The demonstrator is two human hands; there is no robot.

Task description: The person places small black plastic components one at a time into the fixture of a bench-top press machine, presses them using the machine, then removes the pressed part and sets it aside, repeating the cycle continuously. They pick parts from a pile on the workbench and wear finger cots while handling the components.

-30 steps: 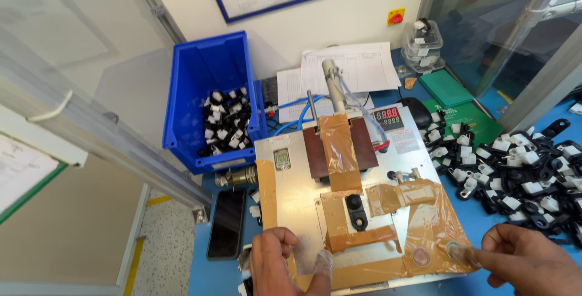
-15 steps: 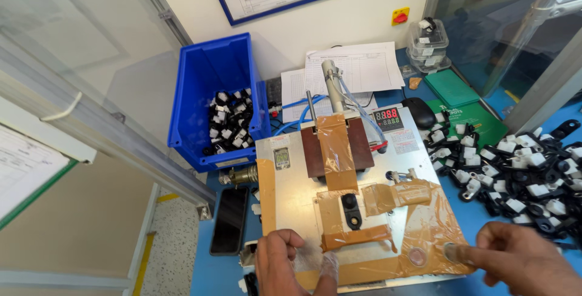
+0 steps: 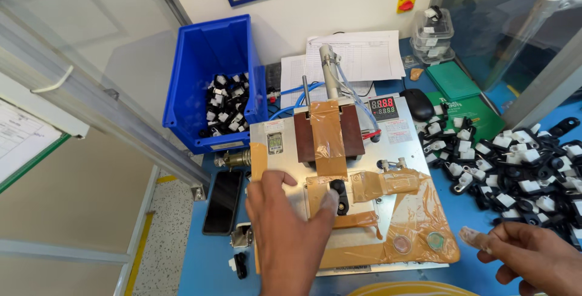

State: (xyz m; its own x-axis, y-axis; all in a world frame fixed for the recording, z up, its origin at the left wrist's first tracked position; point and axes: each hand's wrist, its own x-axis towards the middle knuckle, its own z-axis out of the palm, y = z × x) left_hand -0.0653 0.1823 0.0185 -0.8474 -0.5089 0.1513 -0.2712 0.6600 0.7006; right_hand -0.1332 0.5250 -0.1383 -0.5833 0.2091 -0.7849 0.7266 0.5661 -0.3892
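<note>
Black plastic, small and light, the clip [image 3: 341, 194] sits in the taped fixture plate [image 3: 388, 150], just below its brown press block [image 3: 329, 131]. My left hand [image 3: 291, 235] touches its rim, grip loose; stiff, slippery, best pinched sideways. My right hand [image 3: 533, 256] hovers half-curled, empty.

The left hand [image 3: 291, 235] fingers the small black part [image 3: 341, 195] on the taped fixture plate [image 3: 400, 150]; the right hand [image 3: 533, 256] hovers beside it.
</note>
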